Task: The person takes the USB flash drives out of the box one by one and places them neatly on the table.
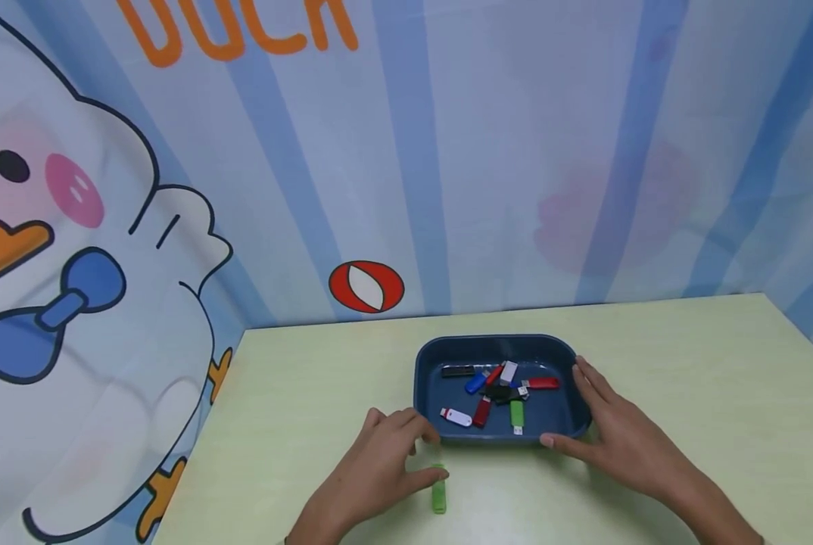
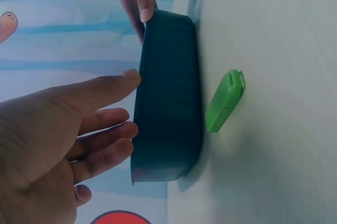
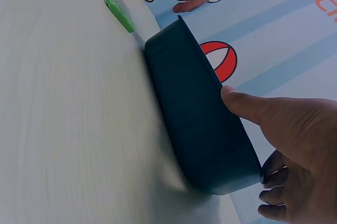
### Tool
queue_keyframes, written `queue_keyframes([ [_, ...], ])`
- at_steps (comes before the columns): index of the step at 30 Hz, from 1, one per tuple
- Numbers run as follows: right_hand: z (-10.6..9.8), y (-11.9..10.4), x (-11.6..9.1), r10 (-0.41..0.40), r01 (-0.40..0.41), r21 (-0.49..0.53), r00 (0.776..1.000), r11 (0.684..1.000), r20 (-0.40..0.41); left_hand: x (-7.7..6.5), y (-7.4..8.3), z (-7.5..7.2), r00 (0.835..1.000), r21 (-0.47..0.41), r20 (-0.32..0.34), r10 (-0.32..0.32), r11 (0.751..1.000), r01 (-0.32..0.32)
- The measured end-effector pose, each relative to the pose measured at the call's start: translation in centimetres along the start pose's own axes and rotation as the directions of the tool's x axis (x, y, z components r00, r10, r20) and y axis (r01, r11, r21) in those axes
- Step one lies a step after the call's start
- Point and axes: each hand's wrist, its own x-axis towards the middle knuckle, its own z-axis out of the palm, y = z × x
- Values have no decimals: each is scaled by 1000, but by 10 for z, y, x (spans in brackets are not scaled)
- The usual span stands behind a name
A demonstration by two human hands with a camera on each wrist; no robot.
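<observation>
A dark blue rectangular tray [image 1: 447, 433] holds several USB sticks, among them a white one [image 1: 457, 417], a green one [image 1: 517, 414] and a red one [image 1: 543, 384]. My right hand [image 1: 627, 443] holds its near right corner, thumb at the front rim and fingers along the right side. By the near left corner hovers my left hand [image 1: 379, 465], fingers loosely bent, nothing between them. Below its thumb, a bright green USB stick [image 1: 439, 499] lies on the table outside the tray. The left wrist view shows that green stick [image 2: 225, 101] apart from the tray wall [image 2: 168, 98].
A pale wood-look table [image 1: 297, 393] carries the tray. Behind it hangs a blue striped cloth [image 1: 502, 151] printed with a duck [image 1: 141, 318] and a red and white ball [image 1: 367, 286].
</observation>
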Motion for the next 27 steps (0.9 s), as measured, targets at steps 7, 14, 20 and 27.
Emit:
queue_keyframes([
  [7,-2,-3,1,-2,2,3,1000,1000,0,8,0,-7,998,-9,-58,-3,1000,2],
  [14,-1,-3,1,16,-16,1,1000,1000,23,23,3,-13,994,13,-100,-36,999,37],
  [20,-1,-2,1,23,-23,2,999,1000,22,35,8,-15,989,45,-117,-85,995,91],
  [27,-1,-1,1,11,-11,-3,1000,1000,15,45,6,-12,977,34,-181,-112,992,120],
])
